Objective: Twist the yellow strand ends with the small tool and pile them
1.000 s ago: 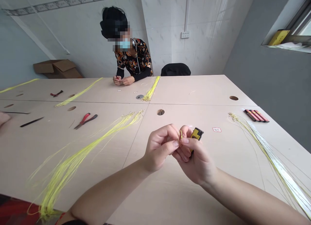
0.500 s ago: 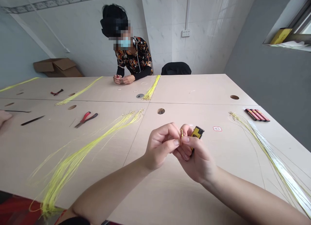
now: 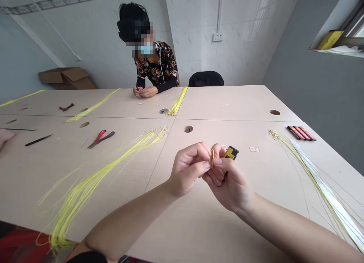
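Observation:
My left hand (image 3: 189, 167) and my right hand (image 3: 229, 183) meet above the table's middle, fingertips pinched together on a small loop of yellow cord (image 3: 212, 154). My right hand also grips a yellow and black lighter (image 3: 231, 153), which sticks up between its fingers. A long bundle of yellow cords (image 3: 93, 176) lies on the table (image 3: 199, 225) to the left of my hands. Another bundle of pale cords with clear sleeves (image 3: 315, 176) lies to the right.
Red-handled pliers (image 3: 100, 138) and a dark tool (image 3: 36, 140) lie at left. Several red and black sticks (image 3: 301, 133) sit at the right edge. Across the table a person in a patterned jacket (image 3: 155, 68) works beside more yellow cords (image 3: 178, 102). Another person's hand (image 3: 4, 135) shows at far left.
My hands stay pinched on the cord loop and lighter; the view has tilted up slightly. Nothing else has moved.

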A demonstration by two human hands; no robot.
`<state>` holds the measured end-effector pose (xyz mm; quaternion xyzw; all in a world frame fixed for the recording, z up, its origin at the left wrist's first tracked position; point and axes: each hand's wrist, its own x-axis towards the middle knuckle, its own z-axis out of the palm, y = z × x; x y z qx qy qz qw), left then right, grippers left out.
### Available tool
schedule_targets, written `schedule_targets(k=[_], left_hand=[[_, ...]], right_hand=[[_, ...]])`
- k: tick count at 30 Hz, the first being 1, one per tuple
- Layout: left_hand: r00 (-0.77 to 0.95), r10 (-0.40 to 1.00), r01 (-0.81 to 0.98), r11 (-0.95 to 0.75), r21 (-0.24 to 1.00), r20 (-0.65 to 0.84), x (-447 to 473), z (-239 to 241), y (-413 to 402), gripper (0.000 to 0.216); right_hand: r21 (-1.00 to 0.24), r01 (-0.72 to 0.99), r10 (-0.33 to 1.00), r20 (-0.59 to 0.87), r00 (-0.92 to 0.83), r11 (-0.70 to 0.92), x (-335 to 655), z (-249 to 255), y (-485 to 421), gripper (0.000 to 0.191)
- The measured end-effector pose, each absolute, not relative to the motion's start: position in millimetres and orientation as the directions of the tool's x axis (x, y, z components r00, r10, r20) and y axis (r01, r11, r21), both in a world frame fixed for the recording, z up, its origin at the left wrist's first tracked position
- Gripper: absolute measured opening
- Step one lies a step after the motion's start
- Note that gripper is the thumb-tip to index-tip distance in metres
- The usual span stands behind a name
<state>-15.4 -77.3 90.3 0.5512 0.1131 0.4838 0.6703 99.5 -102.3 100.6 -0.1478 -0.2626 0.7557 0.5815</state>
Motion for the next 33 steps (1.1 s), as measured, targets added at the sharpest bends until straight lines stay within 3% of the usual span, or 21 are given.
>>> schedule_targets(k=[33], left_hand=[[0.501,0.78,-0.496,-0.097,0.863,0.376,-14.6,89.3,-77.3,0.009]], right_hand=[[-0.601,-0.775,0.963,0.033,-0.268,-0.195,99.5,102.8,-103.9,0.027]])
